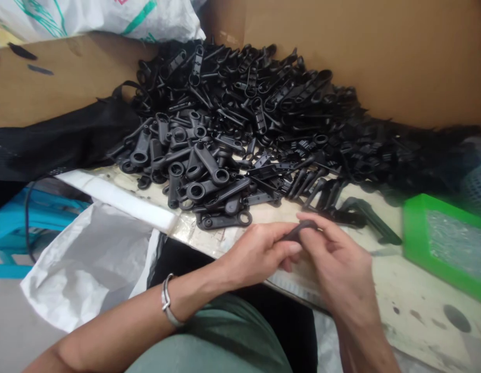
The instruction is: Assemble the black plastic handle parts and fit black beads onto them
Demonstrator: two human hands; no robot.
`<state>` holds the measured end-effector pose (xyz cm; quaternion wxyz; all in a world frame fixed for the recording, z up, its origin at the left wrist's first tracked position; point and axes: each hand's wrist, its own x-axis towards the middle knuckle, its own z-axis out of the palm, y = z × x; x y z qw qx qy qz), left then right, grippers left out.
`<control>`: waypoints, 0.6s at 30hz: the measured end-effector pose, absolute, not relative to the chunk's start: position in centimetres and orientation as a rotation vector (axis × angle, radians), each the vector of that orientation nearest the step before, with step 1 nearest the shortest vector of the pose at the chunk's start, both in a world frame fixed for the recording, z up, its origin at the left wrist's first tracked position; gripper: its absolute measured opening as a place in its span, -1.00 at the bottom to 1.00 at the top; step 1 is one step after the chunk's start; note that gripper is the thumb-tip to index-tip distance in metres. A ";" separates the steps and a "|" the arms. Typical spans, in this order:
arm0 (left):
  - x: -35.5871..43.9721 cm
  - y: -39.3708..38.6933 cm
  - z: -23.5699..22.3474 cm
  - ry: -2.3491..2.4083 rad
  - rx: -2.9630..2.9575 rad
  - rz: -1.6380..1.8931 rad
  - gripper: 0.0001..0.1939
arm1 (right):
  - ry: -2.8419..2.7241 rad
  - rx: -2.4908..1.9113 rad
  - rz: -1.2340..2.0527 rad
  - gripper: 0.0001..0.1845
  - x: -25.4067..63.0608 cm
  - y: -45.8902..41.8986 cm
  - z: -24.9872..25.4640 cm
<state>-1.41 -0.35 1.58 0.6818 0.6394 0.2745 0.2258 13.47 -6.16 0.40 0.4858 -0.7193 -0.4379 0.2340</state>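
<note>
Between my two hands, over the table's front edge, is a small black plastic part (302, 228) with a rounded end; much of it is hidden by fingers. My left hand (259, 254) pinches it from the left, thumb and fingers closed. From the right, my right hand (337, 264) grips its rounded end between thumb and forefinger. Just behind the hands lies a big heap of black plastic crank-shaped parts (209, 166) with ring ends. One such ringed part (225, 221) lies flat at the heap's front edge, and a longer black part (375, 223) rests right of my hands.
A green tray (415, 228) holding small clear pieces stands at the right. An open white sack (88, 264) hangs at the front left by a blue stool (15, 233). Cardboard (380, 57) walls the back. A printed white bag (108, 18) sits back left.
</note>
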 end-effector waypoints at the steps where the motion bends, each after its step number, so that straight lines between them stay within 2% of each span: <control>1: -1.7 -0.3 1.9 0.621 1.512 0.497 -0.85 | -1.060 -1.761 0.590 -0.62 13.2 -6.2 0.7; 7: -3.2 -0.7 2.7 0.665 1.963 0.471 -0.60 | -1.188 -1.746 0.571 -0.71 13.4 -6.9 1.5; 10: -4.8 -0.6 3.0 0.692 2.353 0.696 -0.43 | -1.247 -1.796 0.427 -0.64 16.5 -7.6 1.7; 14: -8.0 1.3 4.6 0.997 2.818 1.231 -0.49 | -1.553 -2.041 -0.119 -0.45 21.6 -7.5 1.5; 16: -9.4 3.0 5.7 1.286 2.843 1.292 -0.55 | -1.771 -2.091 -0.237 -0.42 23.3 -6.7 0.9; 18: -10.4 5.0 6.5 1.533 2.805 1.179 -0.59 | -1.906 -2.068 -0.237 -0.41 24.2 -5.7 0.4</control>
